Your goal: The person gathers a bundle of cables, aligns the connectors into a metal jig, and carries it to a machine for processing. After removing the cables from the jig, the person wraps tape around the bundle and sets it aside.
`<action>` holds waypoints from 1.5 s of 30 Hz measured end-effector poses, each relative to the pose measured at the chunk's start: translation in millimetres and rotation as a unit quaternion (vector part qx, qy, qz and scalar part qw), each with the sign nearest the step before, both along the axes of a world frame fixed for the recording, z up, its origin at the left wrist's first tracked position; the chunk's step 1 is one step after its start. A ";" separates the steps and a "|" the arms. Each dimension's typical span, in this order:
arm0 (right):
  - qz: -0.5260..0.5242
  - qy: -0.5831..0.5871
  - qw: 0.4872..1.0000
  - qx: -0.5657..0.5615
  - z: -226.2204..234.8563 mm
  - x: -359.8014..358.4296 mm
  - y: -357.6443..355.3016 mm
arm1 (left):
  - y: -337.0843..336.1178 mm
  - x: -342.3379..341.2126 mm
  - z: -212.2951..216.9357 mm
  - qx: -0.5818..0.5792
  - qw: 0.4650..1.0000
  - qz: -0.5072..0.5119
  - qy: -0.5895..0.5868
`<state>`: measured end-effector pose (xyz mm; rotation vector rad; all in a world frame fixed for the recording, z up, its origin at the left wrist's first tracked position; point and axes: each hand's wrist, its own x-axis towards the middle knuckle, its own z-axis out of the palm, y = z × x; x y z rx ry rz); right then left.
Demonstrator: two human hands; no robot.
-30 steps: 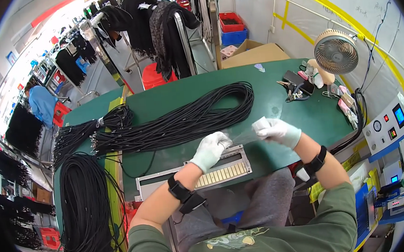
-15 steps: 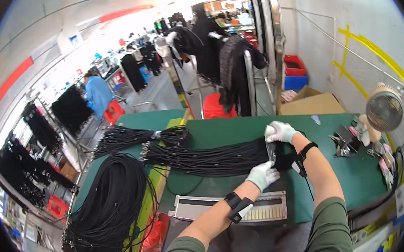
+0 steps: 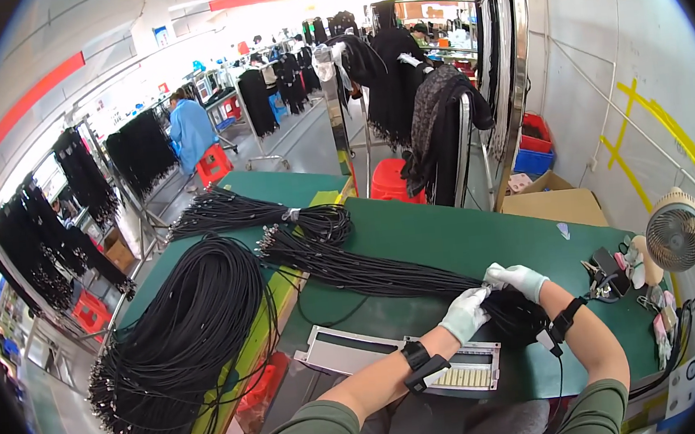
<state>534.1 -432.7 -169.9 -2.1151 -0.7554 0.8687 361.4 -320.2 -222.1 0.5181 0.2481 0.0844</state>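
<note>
A long bundle of black cords [image 3: 386,276] with small metallic ends lies across the green table [image 3: 439,221]. Both my white-gloved hands close around its right part, squeezing it narrow. My left hand [image 3: 465,314] grips the near side, fingers bent. My right hand [image 3: 520,281] pinches at the far side, its fingertips almost meeting the left ones. A pale strip seems to lie between the fingers, mostly hidden by them. Looped cord ends [image 3: 515,318] bulge out below the right hand.
Behind lies another cord bundle [image 3: 231,212] bound with a pale tie. A large cord heap [image 3: 191,313] drapes over the table's left side. Near me sits a metal-framed panel [image 3: 359,344]. Tools [image 3: 609,273] and a fan [image 3: 674,230] are at right. A person in blue [image 3: 190,131] sits far off.
My hands have come together around the bundle, gathering it tighter where a shiny strip crossed it before. The right hand has come down toward the left. The whole view has shifted.
</note>
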 end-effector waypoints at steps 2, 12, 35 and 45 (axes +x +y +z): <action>0.027 -0.126 0.991 -0.026 14.8 -18.8 -0.3 | -2.1 -6.8 4.2 0.009 1.000 0.014 -0.002; -0.045 0.161 0.981 0.095 -20.8 4.1 -13.6 | -16.8 -15.3 15.0 0.034 0.998 0.044 -0.037; 0.210 0.395 0.826 0.342 17.4 -91.7 -46.5 | 29.6 -18.3 121.7 -0.018 0.976 -0.062 -0.208; -0.230 0.508 0.813 0.170 17.6 -127.1 -44.0 | 40.0 63.3 0.0 0.181 0.978 -0.079 -0.068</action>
